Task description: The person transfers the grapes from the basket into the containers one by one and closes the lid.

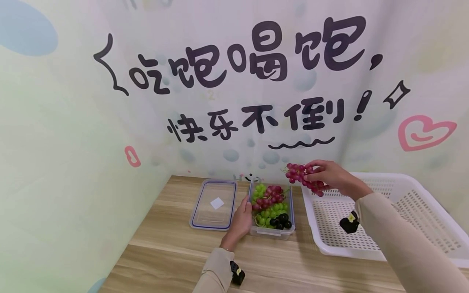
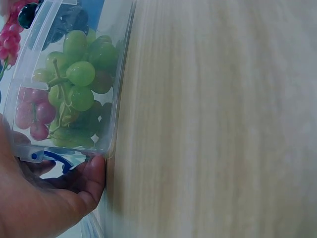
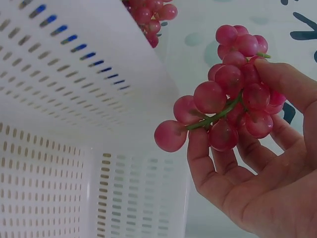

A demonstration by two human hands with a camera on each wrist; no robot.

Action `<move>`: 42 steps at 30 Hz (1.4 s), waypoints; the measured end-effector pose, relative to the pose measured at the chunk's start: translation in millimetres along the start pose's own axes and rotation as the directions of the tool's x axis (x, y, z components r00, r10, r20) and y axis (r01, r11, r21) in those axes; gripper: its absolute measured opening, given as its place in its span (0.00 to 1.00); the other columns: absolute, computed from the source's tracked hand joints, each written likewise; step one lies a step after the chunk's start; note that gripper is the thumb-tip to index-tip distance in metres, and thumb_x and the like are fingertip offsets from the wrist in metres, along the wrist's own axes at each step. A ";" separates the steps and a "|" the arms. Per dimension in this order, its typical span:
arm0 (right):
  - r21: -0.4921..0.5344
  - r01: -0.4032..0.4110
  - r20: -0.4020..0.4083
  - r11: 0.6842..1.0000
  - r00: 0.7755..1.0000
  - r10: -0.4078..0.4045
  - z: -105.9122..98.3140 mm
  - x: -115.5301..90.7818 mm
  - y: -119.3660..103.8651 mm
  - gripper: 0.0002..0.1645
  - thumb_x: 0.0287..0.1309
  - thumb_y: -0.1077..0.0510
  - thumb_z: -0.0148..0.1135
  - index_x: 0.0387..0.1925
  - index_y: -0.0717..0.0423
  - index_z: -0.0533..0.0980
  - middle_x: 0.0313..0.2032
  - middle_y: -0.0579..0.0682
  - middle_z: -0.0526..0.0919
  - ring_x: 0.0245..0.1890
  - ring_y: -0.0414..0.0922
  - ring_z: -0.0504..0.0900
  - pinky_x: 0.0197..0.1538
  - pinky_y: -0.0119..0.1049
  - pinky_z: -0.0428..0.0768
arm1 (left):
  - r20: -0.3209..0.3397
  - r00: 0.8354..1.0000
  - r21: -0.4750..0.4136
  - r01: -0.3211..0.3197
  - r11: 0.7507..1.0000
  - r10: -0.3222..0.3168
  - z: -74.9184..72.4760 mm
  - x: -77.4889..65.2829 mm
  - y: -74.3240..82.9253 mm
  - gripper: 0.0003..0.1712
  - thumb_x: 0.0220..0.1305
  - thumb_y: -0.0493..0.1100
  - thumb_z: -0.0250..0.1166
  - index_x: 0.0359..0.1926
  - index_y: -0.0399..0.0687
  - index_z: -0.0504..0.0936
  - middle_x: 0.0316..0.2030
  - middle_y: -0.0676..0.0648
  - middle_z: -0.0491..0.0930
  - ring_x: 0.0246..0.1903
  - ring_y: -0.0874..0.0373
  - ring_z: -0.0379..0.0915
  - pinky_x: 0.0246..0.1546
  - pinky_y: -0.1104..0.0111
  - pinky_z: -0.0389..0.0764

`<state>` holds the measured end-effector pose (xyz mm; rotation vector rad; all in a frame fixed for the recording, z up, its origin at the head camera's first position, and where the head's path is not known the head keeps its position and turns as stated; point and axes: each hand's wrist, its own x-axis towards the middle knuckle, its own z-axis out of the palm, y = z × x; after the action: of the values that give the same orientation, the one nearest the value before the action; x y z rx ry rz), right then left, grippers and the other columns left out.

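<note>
My right hand point(image 1: 327, 176) holds a bunch of red grapes point(image 3: 230, 91) up in the air, over the far left rim of a white basket point(image 1: 315, 228). Thumb on one side and fingers on the other pinch the bunch by its berries and stem. Down on the table, my left hand point(image 1: 242, 217) grips the left side of a clear plastic food container point(image 2: 116, 94), its fingers bent at the wall by a latch. Inside lie green grapes point(image 2: 81, 74), another red bunch point(image 1: 271, 196) and black grapes point(image 1: 281, 221).
A clear lid point(image 1: 214, 203) with a blue seal and a white square label lies on the wooden table point(image 1: 165, 244), left of the container. Behind the table hangs a printed cloth point(image 1: 227, 106). The basket, with slotted walls, stands at the right.
</note>
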<state>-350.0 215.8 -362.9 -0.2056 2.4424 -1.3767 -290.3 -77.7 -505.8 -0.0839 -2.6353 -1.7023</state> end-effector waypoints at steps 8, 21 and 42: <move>0.018 0.018 0.022 1.000 1.000 -0.018 11.0 9.6 -7.4 0.29 0.63 0.51 0.66 0.62 0.56 0.70 0.47 0.58 0.80 0.41 0.49 0.83 0.46 0.44 0.85 | 0.004 1.000 -0.007 -0.007 1.000 0.007 -0.3 -0.9 0.3 0.29 0.81 0.45 0.35 0.77 0.40 0.53 0.72 0.34 0.60 0.71 0.36 0.54 0.70 0.43 0.58; 0.006 0.014 0.020 1.000 1.000 -0.014 29.8 18.4 -18.9 0.28 0.63 0.51 0.66 0.61 0.55 0.70 0.46 0.57 0.81 0.40 0.49 0.82 0.45 0.42 0.84 | 0.002 1.000 -0.005 -0.013 1.000 0.013 0.2 -0.1 -1.6 0.29 0.81 0.46 0.34 0.77 0.40 0.53 0.73 0.34 0.59 0.72 0.37 0.53 0.71 0.45 0.57; 0.026 -0.014 0.008 1.000 1.000 0.014 64.5 36.4 -22.9 0.25 0.65 0.51 0.64 0.59 0.55 0.72 0.47 0.57 0.81 0.42 0.49 0.78 0.42 0.39 0.82 | -0.017 1.000 0.018 -0.024 1.000 0.024 -0.1 -1.1 0.5 0.29 0.81 0.44 0.35 0.76 0.38 0.54 0.72 0.34 0.61 0.71 0.37 0.56 0.70 0.45 0.59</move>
<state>-362.2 141.7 -382.0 -0.1867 2.4134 -1.3987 -289.2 -77.6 -505.2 -0.0999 -2.6252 -1.6647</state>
